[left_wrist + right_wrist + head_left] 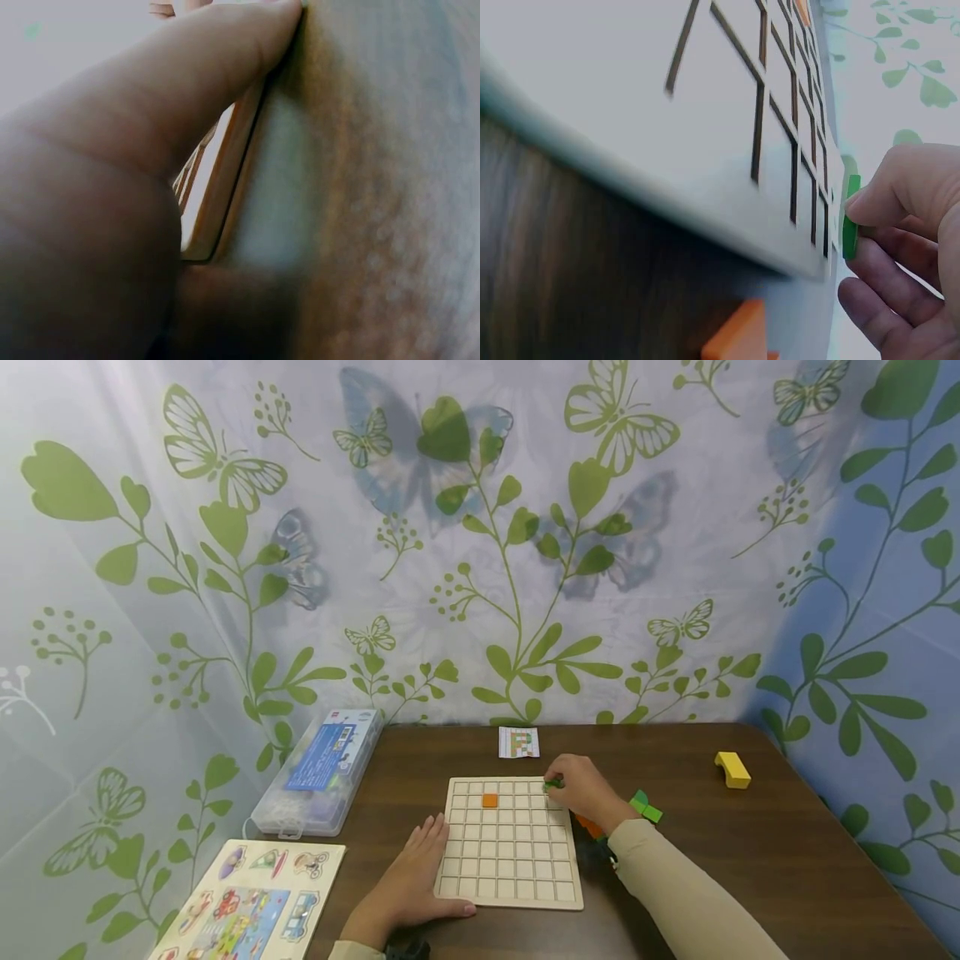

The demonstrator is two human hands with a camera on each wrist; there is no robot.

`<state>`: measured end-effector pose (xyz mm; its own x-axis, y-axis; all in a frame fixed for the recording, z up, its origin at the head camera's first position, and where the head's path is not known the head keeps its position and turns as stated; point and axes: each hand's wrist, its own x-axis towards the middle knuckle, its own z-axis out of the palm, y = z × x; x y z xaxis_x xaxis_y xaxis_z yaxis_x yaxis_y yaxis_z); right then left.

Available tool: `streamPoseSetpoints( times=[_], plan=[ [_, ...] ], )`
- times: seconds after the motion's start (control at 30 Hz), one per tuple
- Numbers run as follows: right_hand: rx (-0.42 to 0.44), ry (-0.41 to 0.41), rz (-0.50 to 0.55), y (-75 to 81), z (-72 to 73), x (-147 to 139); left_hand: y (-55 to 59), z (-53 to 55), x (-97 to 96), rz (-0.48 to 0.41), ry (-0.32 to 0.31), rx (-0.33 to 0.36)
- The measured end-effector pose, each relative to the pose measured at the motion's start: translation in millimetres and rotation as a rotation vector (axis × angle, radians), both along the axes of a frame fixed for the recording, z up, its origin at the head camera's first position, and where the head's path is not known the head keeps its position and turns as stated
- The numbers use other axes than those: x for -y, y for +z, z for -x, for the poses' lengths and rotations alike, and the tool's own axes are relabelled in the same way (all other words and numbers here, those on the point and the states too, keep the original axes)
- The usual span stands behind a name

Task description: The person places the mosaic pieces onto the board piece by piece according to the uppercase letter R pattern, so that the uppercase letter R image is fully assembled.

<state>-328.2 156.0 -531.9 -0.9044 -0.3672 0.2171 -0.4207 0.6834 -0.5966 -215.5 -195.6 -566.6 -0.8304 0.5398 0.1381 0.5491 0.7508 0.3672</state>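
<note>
Right hand pinches the green piece at one o'clock on the board, long axis running twelve-to-six in the right wrist view! Left hand, fingers straight, touches eight o'clock.

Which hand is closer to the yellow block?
Right. The right hand pinches a green piece, to the left of the yellow block. The left hand is farther left, at the board's left edge.
</note>
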Motion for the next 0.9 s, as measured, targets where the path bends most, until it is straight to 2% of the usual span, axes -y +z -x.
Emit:
streamPoseSetpoints(
  times=[0.37, 0.73, 0.9],
  plan=[
    [-0.034, 0.077, 0.029, -2.2, -2.5, 27.3, 0.8, 1.3, 0.0, 0.003, 0.014, 0.032],
    [-0.075, 0.147, 0.016, -6.8, -9.7, 53.4, -2.6, 1.0, 0.4, 0.004, 0.016, 0.03],
    [-0.068, 0.178, 0.007, -5.6, -11.2, 62.1, -2.3, 0.4, 0.5, 0.008, 0.017, 0.021]
  ],
)
